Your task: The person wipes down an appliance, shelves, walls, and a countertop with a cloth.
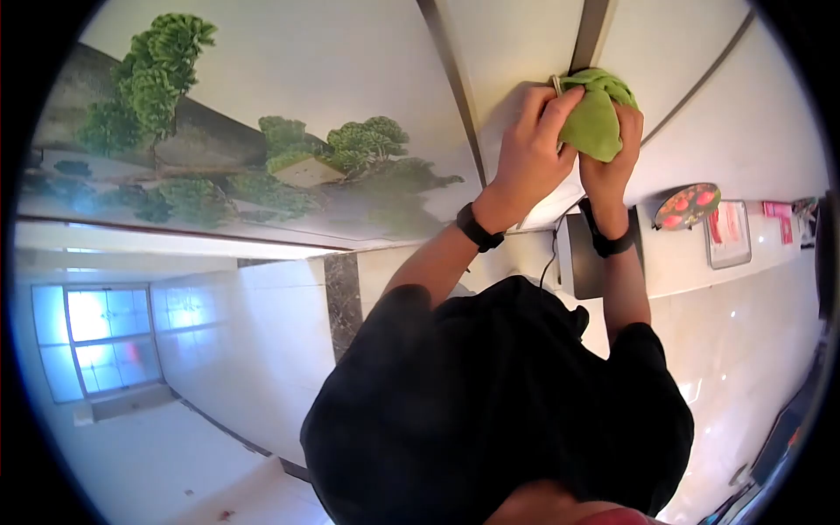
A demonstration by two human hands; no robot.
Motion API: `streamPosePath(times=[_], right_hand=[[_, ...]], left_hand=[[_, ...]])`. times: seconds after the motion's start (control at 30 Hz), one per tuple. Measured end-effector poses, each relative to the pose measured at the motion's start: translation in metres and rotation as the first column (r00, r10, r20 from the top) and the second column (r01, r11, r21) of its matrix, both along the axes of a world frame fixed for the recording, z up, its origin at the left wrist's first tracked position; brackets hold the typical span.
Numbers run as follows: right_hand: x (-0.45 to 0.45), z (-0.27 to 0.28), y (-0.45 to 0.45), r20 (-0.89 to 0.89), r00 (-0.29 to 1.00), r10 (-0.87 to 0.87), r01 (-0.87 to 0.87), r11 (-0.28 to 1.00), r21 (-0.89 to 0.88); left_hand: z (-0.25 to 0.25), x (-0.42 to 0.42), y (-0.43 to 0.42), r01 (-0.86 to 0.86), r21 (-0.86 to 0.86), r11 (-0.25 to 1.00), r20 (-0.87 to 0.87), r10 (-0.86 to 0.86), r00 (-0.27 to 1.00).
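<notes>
A bright green cloth (595,122) is bunched up against the pale panelled surface, at the lower end of a dark vertical strip (592,35). My left hand (535,144) grips the cloth from the left, its fingers curled at the cloth's edge. From the right, my right hand (612,166) closes on the same cloth, with part of its fingers hidden behind the fabric. A thin metallic piece (556,86) shows beside the left fingertips; I cannot tell what it belongs to. Both wrists wear black bands.
A mural panel (289,175) with green trees spans the upper left. At the right are a round red-patterned item (689,206), a rectangular tray-like item (729,234) and a pink box (777,210). A dark box-shaped object (584,258) sits below my hands. A bright window (109,337) lies lower left.
</notes>
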State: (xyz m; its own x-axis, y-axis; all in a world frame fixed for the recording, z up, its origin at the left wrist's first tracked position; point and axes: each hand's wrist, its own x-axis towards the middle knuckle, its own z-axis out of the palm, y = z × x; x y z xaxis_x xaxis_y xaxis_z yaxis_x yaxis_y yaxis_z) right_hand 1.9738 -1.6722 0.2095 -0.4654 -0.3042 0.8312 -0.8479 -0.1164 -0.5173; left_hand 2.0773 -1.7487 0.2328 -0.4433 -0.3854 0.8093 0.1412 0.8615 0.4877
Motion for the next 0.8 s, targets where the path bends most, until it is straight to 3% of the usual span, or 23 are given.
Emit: streamPosePath(times=[0.1,0.4,0.63,0.8], right_hand=[[-0.001,-0.028,-0.002,0.013,1.000,-0.009,0.009,1.000,0.018],[0.022,-0.106,0.003,0.190,0.977,0.099,-0.138,0.968,0.209],[0.031,-0.056,-0.015,0.101,0.954,0.283,-0.296,0.941,0.162],[0.018,-0.015,-0.010,0.074,0.971,0.226,-0.231,0.970,0.076]], left_hand=[[-0.021,0.001,-0.002,-0.027,-0.010,1.000,0.019,0.027,0.999],[-0.101,0.036,0.006,-0.209,0.166,0.964,0.382,0.132,0.915],[-0.068,0.054,0.001,-0.348,0.035,0.937,0.149,0.339,0.929],[-0.030,0.029,-0.002,-0.314,-0.092,0.945,-0.005,0.315,0.949]])
